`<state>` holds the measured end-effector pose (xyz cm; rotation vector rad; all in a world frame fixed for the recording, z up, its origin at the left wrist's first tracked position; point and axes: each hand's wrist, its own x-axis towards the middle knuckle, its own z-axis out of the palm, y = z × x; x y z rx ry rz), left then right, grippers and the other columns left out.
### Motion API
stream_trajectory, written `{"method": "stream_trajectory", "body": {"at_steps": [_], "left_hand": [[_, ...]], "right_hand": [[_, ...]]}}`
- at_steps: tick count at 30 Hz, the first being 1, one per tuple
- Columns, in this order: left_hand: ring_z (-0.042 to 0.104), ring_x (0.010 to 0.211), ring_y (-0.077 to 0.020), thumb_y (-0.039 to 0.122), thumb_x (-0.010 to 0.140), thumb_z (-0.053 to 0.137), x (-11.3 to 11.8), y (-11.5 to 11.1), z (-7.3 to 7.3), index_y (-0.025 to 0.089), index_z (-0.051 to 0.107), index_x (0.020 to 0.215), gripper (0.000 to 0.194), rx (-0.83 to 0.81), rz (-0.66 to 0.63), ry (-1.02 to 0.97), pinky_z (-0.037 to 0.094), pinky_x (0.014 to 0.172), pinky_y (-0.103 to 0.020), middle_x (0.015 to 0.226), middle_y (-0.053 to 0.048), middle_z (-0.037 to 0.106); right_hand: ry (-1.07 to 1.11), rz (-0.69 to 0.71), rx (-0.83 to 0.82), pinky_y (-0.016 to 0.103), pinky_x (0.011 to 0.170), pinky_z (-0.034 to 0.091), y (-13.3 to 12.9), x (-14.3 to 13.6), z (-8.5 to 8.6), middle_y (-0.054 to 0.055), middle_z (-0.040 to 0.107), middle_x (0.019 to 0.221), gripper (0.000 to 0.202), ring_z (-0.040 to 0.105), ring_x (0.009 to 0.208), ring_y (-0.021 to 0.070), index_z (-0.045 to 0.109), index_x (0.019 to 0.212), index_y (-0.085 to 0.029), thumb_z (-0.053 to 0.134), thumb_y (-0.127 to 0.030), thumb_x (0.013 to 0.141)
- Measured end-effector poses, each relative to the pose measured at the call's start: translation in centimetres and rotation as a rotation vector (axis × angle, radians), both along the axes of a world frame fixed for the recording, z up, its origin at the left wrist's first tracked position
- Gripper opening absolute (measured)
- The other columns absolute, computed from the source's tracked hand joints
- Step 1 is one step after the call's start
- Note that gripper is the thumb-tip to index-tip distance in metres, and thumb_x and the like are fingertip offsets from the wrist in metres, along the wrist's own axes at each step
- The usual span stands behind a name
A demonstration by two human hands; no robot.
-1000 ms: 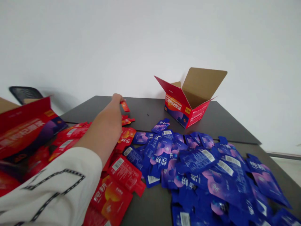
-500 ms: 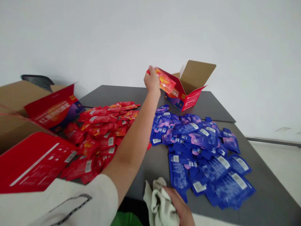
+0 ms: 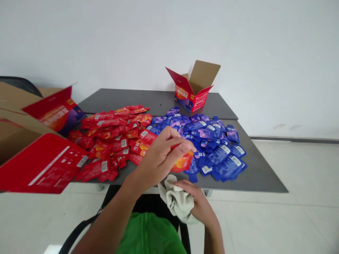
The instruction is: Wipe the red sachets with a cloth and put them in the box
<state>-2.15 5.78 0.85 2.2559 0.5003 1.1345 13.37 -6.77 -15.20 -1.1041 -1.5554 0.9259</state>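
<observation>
In my left hand (image 3: 161,158) is a red and orange pouch (image 3: 183,162), gripped near its top edge and held above the table's front edge. My fingers cover much of it. Just below, my right hand (image 3: 197,199) clutches a crumpled pale cloth (image 3: 177,199). The pouch hangs a little above this cloth. To the left lies a heap of red pouches (image 3: 113,130), several with white barcode labels. A heap of blue pouches (image 3: 212,137) spreads over the right part of the table, behind my hands.
An open red box (image 3: 191,97) with raised flaps stands on the grey table (image 3: 148,97) at the back. Another open box (image 3: 50,165), larger in view, is close by on the left. Part of a black chair back (image 3: 19,84) shows behind it.
My left hand has drawn back from beside the far box toward me, bringing the red pouch over the cloth. My right hand still grips the cloth. The view has shifted.
</observation>
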Motion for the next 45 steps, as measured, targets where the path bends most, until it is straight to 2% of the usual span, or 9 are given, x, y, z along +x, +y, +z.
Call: {"method": "stream_trajectory", "body": {"at_steps": [5, 10, 14, 19, 28, 32, 36, 40, 45], "left_hand": [[0.052, 0.089, -0.0199, 0.046, 0.107, 0.049, -3.1, 2.1, -6.1, 0.028, 0.080, 0.104, 0.037, 0.106, 0.108, 0.278, 0.049, 0.078, -0.035, 0.092, -0.005, 0.049], [0.050, 0.083, -0.0173, 0.045, 0.104, 0.056, -3.4, 0.5, -10.3, 0.029, 0.079, 0.107, 0.028, 0.249, 0.141, 0.364, 0.044, 0.066, -0.028, 0.092, -0.003, 0.048], [0.055, 0.089, -0.0193, 0.033, 0.099, 0.068, -5.1, -2.3, -12.7, 0.032, 0.076, 0.113, 0.016, 0.319, 0.050, 0.441, 0.051, 0.076, -0.031, 0.096, -0.004, 0.058], [0.061, 0.113, -0.0227, 0.019, 0.089, 0.078, -8.5, -4.5, -15.3, 0.039, 0.072, 0.125, 0.041, 0.229, -0.008, 0.531, 0.056, 0.097, -0.038, 0.120, -0.002, 0.066], [0.055, 0.140, -0.0253, 0.003, 0.097, 0.053, -9.4, -3.5, -16.6, 0.031, 0.068, 0.133, 0.048, 0.231, 0.030, 0.473, 0.036, 0.125, -0.057, 0.141, -0.005, 0.065], [0.055, 0.140, -0.0269, 0.012, 0.102, 0.052, -10.6, -5.1, -17.5, 0.037, 0.050, 0.153, 0.057, 0.202, 0.135, 0.373, 0.048, 0.118, -0.053, 0.145, -0.008, 0.062], [0.061, 0.132, -0.0276, 0.014, 0.101, 0.055, -11.5, -6.2, -18.6, 0.045, 0.034, 0.162, 0.071, 0.149, 0.169, 0.293, 0.055, 0.110, -0.050, 0.141, -0.005, 0.065], [0.065, 0.126, -0.0289, 0.014, 0.102, 0.051, -11.3, -5.7, -19.0, 0.045, 0.043, 0.157, 0.064, 0.153, 0.146, 0.299, 0.052, 0.110, -0.053, 0.136, -0.003, 0.069], [0.070, 0.103, -0.0300, 0.013, 0.101, 0.052, -10.6, -5.0, -19.4, 0.037, 0.071, 0.129, 0.042, 0.147, 0.151, 0.364, 0.050, 0.098, -0.053, 0.105, -0.004, 0.078]], "right_hand": [[-0.027, 0.208, -0.078, 0.027, 0.082, 0.053, -2.1, -0.5, 2.6, 0.009, 0.076, 0.103, 0.024, 0.070, 0.092, 0.0192, 0.078, 0.116, -0.021, 0.068, -0.035, 0.099], [-0.010, 0.298, -0.134, 0.028, 0.085, 0.054, -3.5, -1.8, 3.8, 0.009, 0.078, 0.105, 0.030, 0.071, 0.094, 0.0199, 0.079, 0.117, -0.022, 0.065, -0.042, 0.101], [-0.013, 0.323, -0.142, 0.028, 0.087, 0.054, -4.2, -2.0, 4.2, 0.010, 0.077, 0.107, 0.030, 0.071, 0.096, 0.0198, 0.078, 0.120, -0.021, 0.064, -0.040, 0.101], [-0.048, 0.335, -0.194, 0.027, 0.085, 0.054, -4.9, -1.9, 5.1, 0.010, 0.076, 0.107, 0.028, 0.072, 0.096, 0.0197, 0.078, 0.121, -0.024, 0.065, -0.038, 0.100], [-0.061, 0.189, -0.157, 0.027, 0.083, 0.053, -5.4, -2.0, 5.7, 0.007, 0.076, 0.102, 0.023, 0.070, 0.092, 0.0202, 0.077, 0.118, -0.027, 0.068, -0.036, 0.098], [-0.080, -0.308, -0.006, 0.025, 0.076, 0.055, -5.2, -1.1, 5.4, 0.003, 0.075, 0.099, 0.017, 0.070, 0.087, 0.0195, 0.076, 0.109, -0.029, 0.071, -0.033, 0.094], [-0.215, -0.816, 0.185, 0.029, 0.090, 0.055, -2.6, -1.0, 5.8, 0.002, 0.076, 0.117, 0.031, 0.072, 0.105, 0.0223, 0.072, 0.125, -0.031, 0.067, -0.024, 0.095], [-0.450, -0.578, 0.289, 0.031, 0.094, 0.054, 1.3, -3.2, 6.1, 0.005, 0.074, 0.123, 0.037, 0.069, 0.109, 0.0222, 0.070, 0.131, -0.029, 0.067, -0.017, 0.096], [-0.779, -0.198, 0.108, 0.032, 0.097, 0.056, 4.4, -5.6, 3.6, 0.003, 0.073, 0.130, 0.047, 0.069, 0.113, 0.0236, 0.068, 0.136, -0.031, 0.066, -0.008, 0.096]]}}
